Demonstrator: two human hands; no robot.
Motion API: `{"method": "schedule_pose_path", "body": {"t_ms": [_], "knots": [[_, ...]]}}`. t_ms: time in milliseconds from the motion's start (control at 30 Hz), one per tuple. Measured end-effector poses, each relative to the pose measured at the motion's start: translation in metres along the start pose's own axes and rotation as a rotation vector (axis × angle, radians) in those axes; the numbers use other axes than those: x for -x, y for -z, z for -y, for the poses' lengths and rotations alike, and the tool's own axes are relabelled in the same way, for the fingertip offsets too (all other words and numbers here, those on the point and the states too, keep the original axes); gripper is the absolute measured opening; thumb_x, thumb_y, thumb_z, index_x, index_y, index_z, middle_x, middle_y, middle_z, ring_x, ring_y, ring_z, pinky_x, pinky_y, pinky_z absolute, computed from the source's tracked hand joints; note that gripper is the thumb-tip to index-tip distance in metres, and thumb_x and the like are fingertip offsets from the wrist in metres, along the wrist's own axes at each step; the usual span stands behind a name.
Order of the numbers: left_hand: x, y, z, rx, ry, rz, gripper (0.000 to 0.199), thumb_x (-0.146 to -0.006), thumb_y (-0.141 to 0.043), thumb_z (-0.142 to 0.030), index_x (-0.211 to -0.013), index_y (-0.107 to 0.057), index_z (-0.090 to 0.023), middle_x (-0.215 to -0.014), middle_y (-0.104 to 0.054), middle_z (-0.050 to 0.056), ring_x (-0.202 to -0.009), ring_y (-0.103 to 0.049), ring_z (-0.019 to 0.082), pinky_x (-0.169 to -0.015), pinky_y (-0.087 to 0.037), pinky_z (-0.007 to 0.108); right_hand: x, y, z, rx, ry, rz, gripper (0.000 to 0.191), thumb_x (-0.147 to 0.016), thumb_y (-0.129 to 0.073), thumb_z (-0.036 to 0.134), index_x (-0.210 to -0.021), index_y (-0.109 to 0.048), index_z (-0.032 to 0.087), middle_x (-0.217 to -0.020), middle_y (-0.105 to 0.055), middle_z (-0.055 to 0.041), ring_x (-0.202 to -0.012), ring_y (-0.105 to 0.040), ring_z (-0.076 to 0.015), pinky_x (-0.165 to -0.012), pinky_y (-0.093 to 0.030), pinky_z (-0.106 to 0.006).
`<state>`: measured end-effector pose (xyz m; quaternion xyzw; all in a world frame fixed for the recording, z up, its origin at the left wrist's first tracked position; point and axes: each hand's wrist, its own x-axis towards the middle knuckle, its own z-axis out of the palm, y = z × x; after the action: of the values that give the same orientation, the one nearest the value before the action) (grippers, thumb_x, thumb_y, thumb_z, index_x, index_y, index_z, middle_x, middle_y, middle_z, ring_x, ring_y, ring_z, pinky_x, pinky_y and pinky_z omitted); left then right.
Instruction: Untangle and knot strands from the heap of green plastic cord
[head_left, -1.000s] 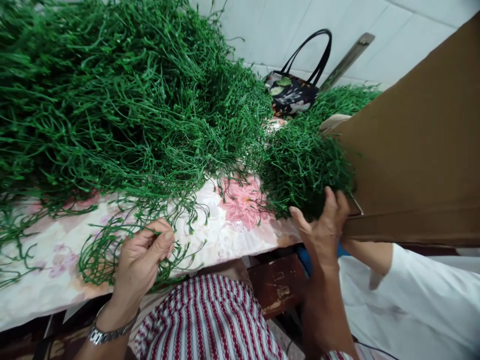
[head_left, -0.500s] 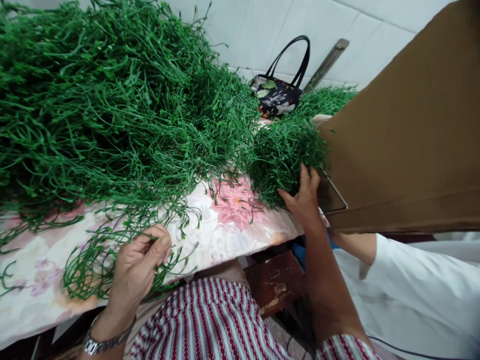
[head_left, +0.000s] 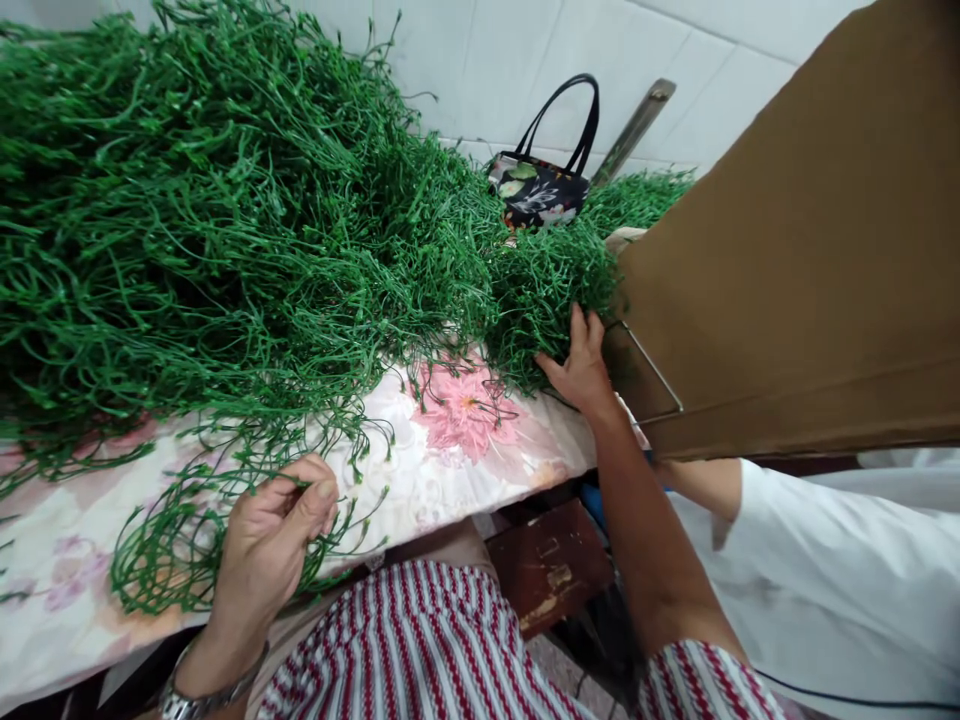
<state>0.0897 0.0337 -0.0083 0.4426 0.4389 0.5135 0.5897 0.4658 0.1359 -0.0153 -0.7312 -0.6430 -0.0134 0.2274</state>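
Green stems (head_left: 180,522) lie loosely bunched under and to the left of the left hand (head_left: 274,530), its grip pinched on what appears a strand. Right hand (head_left: 585,375): fingers spread, unclenched, touching the near right edge of the smaller heap (head_left: 547,285), the nearer hand to it. Stem axes tangled, no common direction. Larger heap (head_left: 225,220) covers the far left bench (head_left: 442,490); cardboard (head_left: 787,240) stands right.

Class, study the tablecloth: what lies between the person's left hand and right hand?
The head view shows tablecloth with a printed pink flower between left hand and right hand, plus some loose green stems.
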Motion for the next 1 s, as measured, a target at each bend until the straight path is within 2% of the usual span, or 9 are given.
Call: {"method": "schedule_pose_path", "body": {"t_ms": [300, 400, 467, 533, 633, 667, 800, 900, 1000], "knots": [[0.003, 0.003, -0.012, 0.08, -0.021, -0.042, 0.018, -0.079, -0.061, -0.02, -0.062, -0.056, -0.016, -0.061, -0.048, -0.001, -0.053, -0.046, 0.009, -0.047, -0.034, 0.022, 0.038, 0.039, 0.007, 0.154, 0.012, 0.02, 0.08, -0.076, -0.061, 0.041, -0.143, -0.024, 0.017, -0.141, -0.029, -0.018, -0.13, -0.033, -0.034, -0.104, -0.034, -0.047], [0.0, 0.003, -0.016, 0.111, -0.043, -0.051, 0.016, -0.078, -0.061, -0.019, -0.063, -0.058, -0.016, -0.063, -0.051, 0.0, -0.052, -0.047, 0.009, -0.048, -0.035, 0.022, 0.051, 0.049, 0.024, 0.21, 0.055, -0.092, 0.061, -0.08, -0.058, 0.039, -0.133, -0.042, 0.015, -0.129, -0.046, -0.0172, -0.121, -0.044, -0.0322, -0.1, -0.038, -0.047], [-0.002, 0.0, -0.017, 0.146, -0.05, -0.062, 0.015, -0.078, -0.061, -0.018, -0.064, -0.059, -0.015, -0.065, -0.052, 0.001, -0.051, -0.048, 0.009, -0.047, -0.036, 0.022, 0.061, 0.048, 0.047, 0.127, 0.135, -0.161, 0.043, -0.083, -0.054, 0.035, -0.121, -0.055, 0.015, -0.115, -0.058, -0.0144, -0.108, -0.054, -0.0275, -0.094, -0.043, -0.042], [-0.004, -0.003, -0.017, 0.167, -0.048, -0.063, 0.015, -0.079, -0.06, -0.021, -0.066, -0.06, -0.015, -0.068, -0.054, 0.001, -0.05, -0.048, 0.008, -0.046, -0.036, 0.022, 0.071, 0.041, 0.078, -0.099, 0.293, -0.079, 0.03, -0.084, -0.054, 0.03, -0.109, -0.061, 0.016, -0.103, -0.064, -0.0105, -0.095, -0.06, -0.0214, -0.086, -0.048, -0.035], [-0.007, -0.006, -0.017, 0.117, -0.093, -0.073, 0.017, -0.082, -0.057, -0.025, -0.07, -0.064, -0.015, -0.07, -0.056, 0.002, -0.058, -0.051, 0.01, -0.054, -0.041, 0.023, 0.084, 0.024, 0.129, -0.5, 0.563, 0.26, 0.02, -0.085, -0.055, 0.024, -0.103, -0.063, 0.017, -0.095, -0.066, -0.0068, -0.088, -0.062, -0.0149, -0.079, -0.05, -0.026], [-0.008, -0.006, -0.017, 0.08, -0.127, -0.088, 0.019, -0.082, -0.057, -0.026, -0.069, -0.065, -0.015, -0.072, -0.056, 0.003, -0.064, -0.053, 0.011, -0.059, -0.042, 0.023, 0.087, 0.018, 0.145, -0.581, 0.623, 0.348, 0.021, -0.086, -0.054, 0.024, -0.104, -0.062, 0.016, -0.096, -0.066, -0.0074, -0.09, -0.061, -0.0148, -0.081, -0.049, -0.027], [-0.013, -0.001, -0.02, -0.066, -0.257, -0.156, 0.025, -0.082, -0.056, -0.028, -0.063, -0.067, -0.017, -0.081, -0.06, 0.006, -0.086, -0.054, 0.015, -0.079, -0.043, 0.025, 0.094, -0.007, 0.192, -0.71, 0.81, 0.535, 0.037, -0.084, -0.056, 0.036, -0.114, -0.057, 0.014, -0.111, -0.06, -0.011, -0.105, -0.055, -0.0186, -0.091, -0.046, -0.035], [-0.019, 0.004, -0.023, -0.148, -0.312, -0.17, 0.021, -0.082, -0.057, -0.03, -0.069, -0.07, -0.019, -0.082, -0.06, 0.004, -0.087, -0.056, 0.016, -0.081, -0.044, 0.027, 0.099, -0.023, 0.211, -0.743, 0.9, 0.604, 0.035, -0.084, -0.056, 0.04, -0.109, -0.059, 0.015, -0.106, -0.062, -0.0093, -0.1, -0.055, -0.018, -0.088, -0.047, -0.035], [-0.022, 0.007, -0.027, -0.218, -0.318, -0.136, 0.02, -0.082, -0.057, -0.035, -0.079, -0.071, -0.021, -0.086, -0.063, 0.004, -0.087, -0.058, 0.017, -0.081, -0.046, 0.029, 0.103, -0.033, 0.223, -0.707, 0.914, 0.516, 0.02, -0.089, -0.05, 0.029, -0.088, -0.063, 0.014, -0.084, -0.065, -0.0066, -0.083, -0.057, -0.0154, -0.08, -0.047, -0.032]]}}
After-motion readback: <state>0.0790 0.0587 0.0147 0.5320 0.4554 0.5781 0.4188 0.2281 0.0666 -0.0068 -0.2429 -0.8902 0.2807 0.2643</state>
